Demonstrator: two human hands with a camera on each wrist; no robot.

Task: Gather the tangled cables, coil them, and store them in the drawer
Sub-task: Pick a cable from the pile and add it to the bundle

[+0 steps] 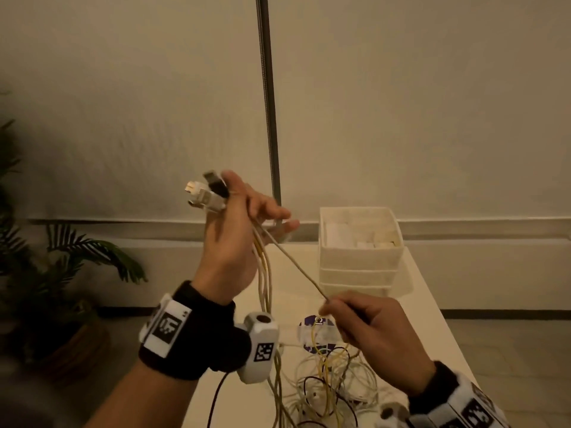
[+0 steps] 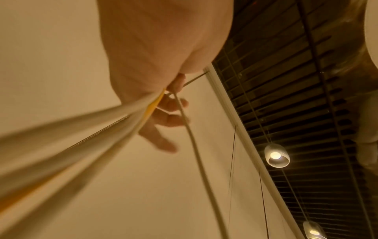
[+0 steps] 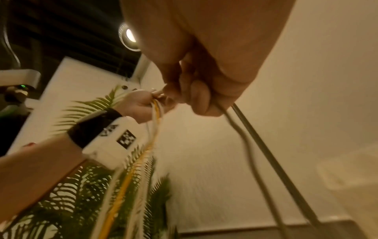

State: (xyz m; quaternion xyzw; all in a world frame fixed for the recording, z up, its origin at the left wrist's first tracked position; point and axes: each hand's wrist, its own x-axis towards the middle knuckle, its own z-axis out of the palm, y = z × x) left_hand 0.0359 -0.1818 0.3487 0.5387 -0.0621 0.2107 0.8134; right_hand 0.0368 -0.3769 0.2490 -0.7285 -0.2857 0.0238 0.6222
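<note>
We note the left hand (image 1: 230, 242) raised above the counter (image 1: 426, 304), thumb and fingers clamped round a bundle of cable ends (image 1: 205, 193), whose plugs stick out above the fist. White and yellow cables (image 1: 265, 273) hang from that hand down to the tangled cables (image 1: 327, 384) lying on the counter. The right hand (image 1: 375, 338), nearer us than the drawer unit (image 1: 360, 251), pinches one braided cable (image 1: 290, 257) drawn taut up to the left hand. The drawer unit stands at the far edge of the counter, beyond the tangle. A potted palm (image 1: 61, 273) stands left of the counter.
</note>
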